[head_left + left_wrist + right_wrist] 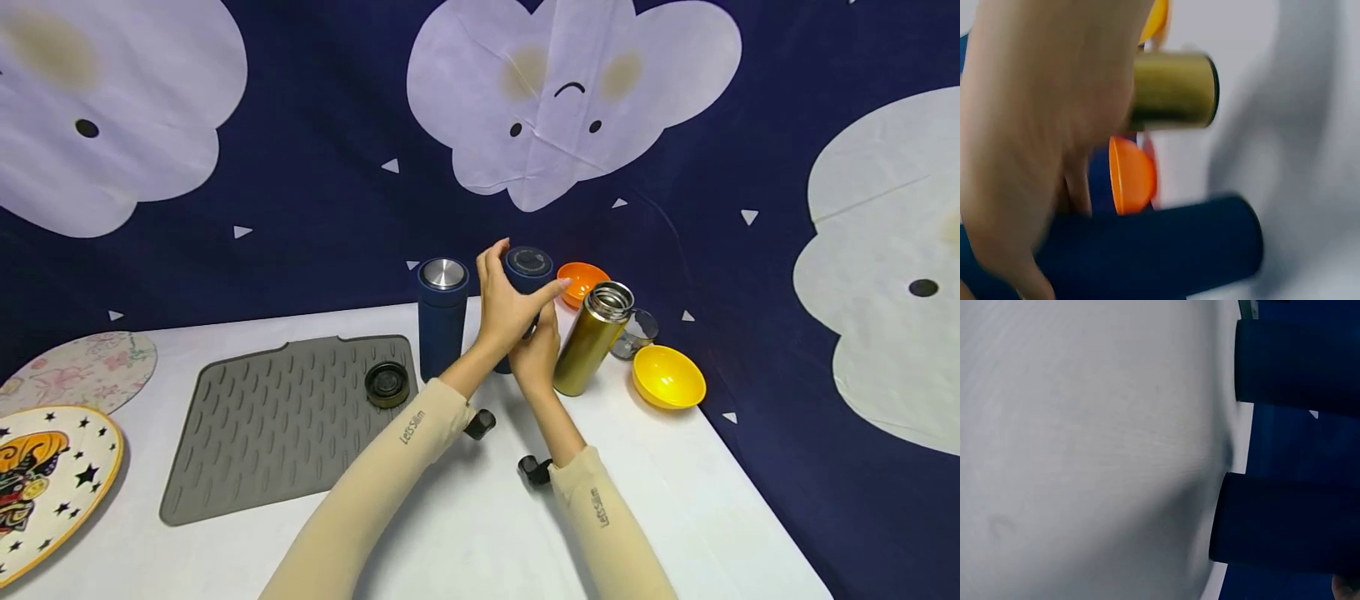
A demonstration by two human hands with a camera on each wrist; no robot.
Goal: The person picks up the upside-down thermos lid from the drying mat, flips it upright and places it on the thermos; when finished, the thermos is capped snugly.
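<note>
A dark blue thermos bottle (529,263) with a dark round lid stands upright at the back of the table. My left hand (506,304) grips it around the top, thumb across the near side and fingers behind. Lower down, my right hand (537,354) holds the same bottle by its body, mostly hiding it in the head view. In the left wrist view the hand (1041,125) covers the bottle's upper part, and its body (1147,253) shows below. The right wrist view shows the bottle's lower end (1285,522) close over the table and a fingertip (1345,589).
Left of my hands stands another blue thermos (442,325) with a silver top. A lidless gold thermos (592,342) is at right, near an orange bowl (581,279), a glass cup (637,333) and a yellow bowl (669,377). A black lid (387,384) lies on the grey mat (277,425).
</note>
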